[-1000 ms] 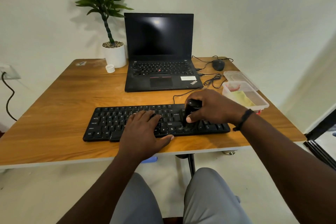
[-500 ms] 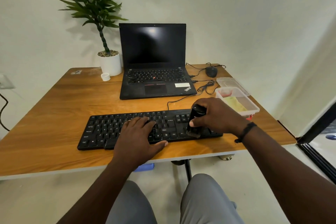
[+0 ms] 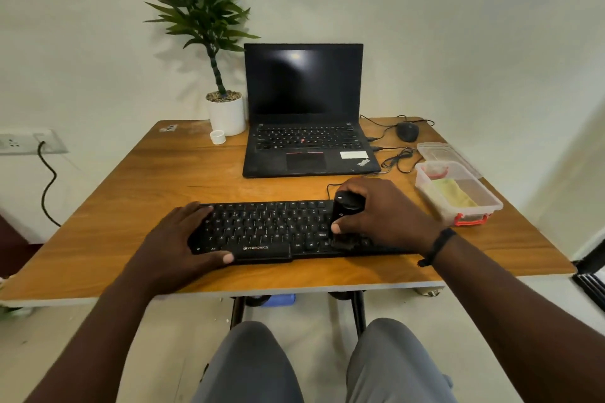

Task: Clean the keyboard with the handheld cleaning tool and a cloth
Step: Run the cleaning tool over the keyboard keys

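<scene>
Keyboard: the keyboard [image 3: 278, 231] is lying across the near middle of the wooden table [image 3: 131, 199], parallel to its near edge and just back from it.
Left hand: the left hand [image 3: 178, 247] is pressing flat over the keyboard's left end, fingers spread and gripping nothing, thumb along the near rim; likely pinning the board so it is not sliding.
Right hand: the right hand [image 3: 381, 211] is wrapping its fingers around the black handheld cleaning tool [image 3: 343, 216], holding it upright with its lower end on the right-side keys.
Cloth: a yellow-green cloth [image 3: 453, 195] is sitting in the open plastic container [image 3: 458, 196], right of the keyboard, within reach.
Open room: bare tabletop is lying to the left; the laptop [image 3: 306, 114] and loose cables [image 3: 397, 159] are crowding the far side.
Edge risk: sweeping rightward, the tool is nearing the container.
</scene>
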